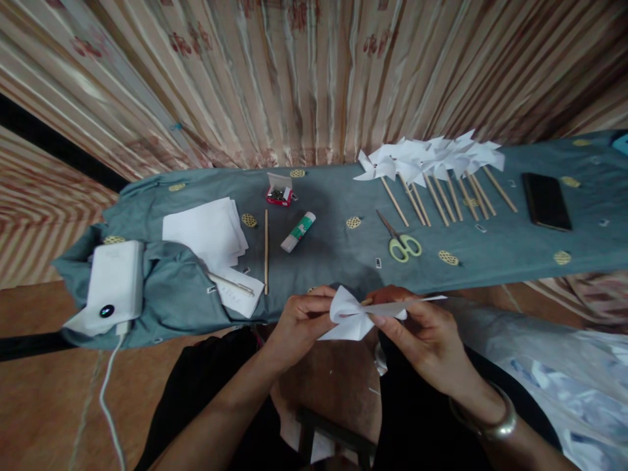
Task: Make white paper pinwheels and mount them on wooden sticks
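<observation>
A white paper pinwheel (350, 315), its blades folded in, is held above my lap near the table's front edge. My left hand (307, 322) pinches its left side between thumb and fingers. On the other side my right hand (422, 337) grips the paper near the centre, with a silver bangle on that wrist. A small tan bit, perhaps a stick end, shows between the hands; the rest of it is hidden. Closest on the cloth are scissors (405, 247) with light green handles, a glue stick (298, 232) and a lone wooden stick (266, 252).
Finished pinwheels (409, 160) on sticks lie in a row at the back right, beside a black phone (546, 201). White paper sheets (201, 229), a pen (230, 283), an open red box of pins (279, 194) and a cabled white power bank (115, 278) lie leftward on the grey-green tablecloth (333, 261).
</observation>
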Tool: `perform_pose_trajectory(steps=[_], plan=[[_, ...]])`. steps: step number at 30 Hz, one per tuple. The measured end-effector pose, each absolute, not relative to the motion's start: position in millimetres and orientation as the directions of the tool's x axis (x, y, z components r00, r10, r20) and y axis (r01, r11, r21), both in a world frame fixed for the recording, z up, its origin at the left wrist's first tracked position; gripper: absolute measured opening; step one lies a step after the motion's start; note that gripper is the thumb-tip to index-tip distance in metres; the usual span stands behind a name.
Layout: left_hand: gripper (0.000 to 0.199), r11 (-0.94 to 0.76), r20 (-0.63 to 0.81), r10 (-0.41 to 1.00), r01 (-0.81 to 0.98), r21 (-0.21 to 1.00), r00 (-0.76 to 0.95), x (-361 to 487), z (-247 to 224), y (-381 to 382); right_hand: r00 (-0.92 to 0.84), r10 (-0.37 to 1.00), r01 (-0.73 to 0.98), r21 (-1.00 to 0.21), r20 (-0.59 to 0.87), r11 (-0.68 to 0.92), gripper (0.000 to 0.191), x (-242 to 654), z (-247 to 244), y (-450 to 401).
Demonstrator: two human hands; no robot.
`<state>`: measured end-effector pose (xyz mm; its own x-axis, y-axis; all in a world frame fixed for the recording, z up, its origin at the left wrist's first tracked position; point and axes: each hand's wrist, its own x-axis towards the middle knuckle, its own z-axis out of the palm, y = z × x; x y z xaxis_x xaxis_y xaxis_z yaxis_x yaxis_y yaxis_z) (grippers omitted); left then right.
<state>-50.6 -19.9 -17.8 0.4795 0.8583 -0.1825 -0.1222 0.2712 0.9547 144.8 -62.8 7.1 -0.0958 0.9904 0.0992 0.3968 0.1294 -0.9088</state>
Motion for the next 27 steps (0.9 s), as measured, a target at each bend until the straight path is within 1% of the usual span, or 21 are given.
perform_pose_trajectory(steps=[5,9,11,17,21,27], plan=[[0.020,0.277,-0.203,0.868,-0.102,0.956,0.452,-51.2,-18.9,-20.7,-0.050,0.999,0.289,-0.957,0.005,0.019,0.016,141.5,5.0,-58.7],[0.020,0.262,-0.197,0.878,-0.092,0.961,0.436,-52.2,-18.4,-20.5,-0.045,0.999,0.264,-0.964,-0.003,0.009,0.016,139.7,3.8,-57.0],[0.018,0.254,-0.187,0.879,-0.100,0.962,0.439,-53.3,-17.8,-20.6,-0.044,0.999,0.285,-0.958,0.028,0.039,0.014,139.3,4.6,-57.7],[0.014,0.270,-0.181,0.869,-0.134,0.954,0.461,-57.1,-15.3,-21.2,-0.125,0.972,0.382,-0.895,0.198,0.231,0.012,139.6,12.8,-61.4],[0.014,0.278,-0.177,0.862,-0.150,0.949,0.476,-59.3,-12.2,-21.6,-0.149,0.958,0.416,-0.863,0.247,0.287,0.011,141.0,17.8,-62.6],[0.014,0.270,-0.172,0.860,-0.142,0.952,0.480,-61.1,-7.6,-22.7,-0.224,0.915,0.497,-0.768,0.335,0.403,0.021,142.9,24.0,-64.9]])
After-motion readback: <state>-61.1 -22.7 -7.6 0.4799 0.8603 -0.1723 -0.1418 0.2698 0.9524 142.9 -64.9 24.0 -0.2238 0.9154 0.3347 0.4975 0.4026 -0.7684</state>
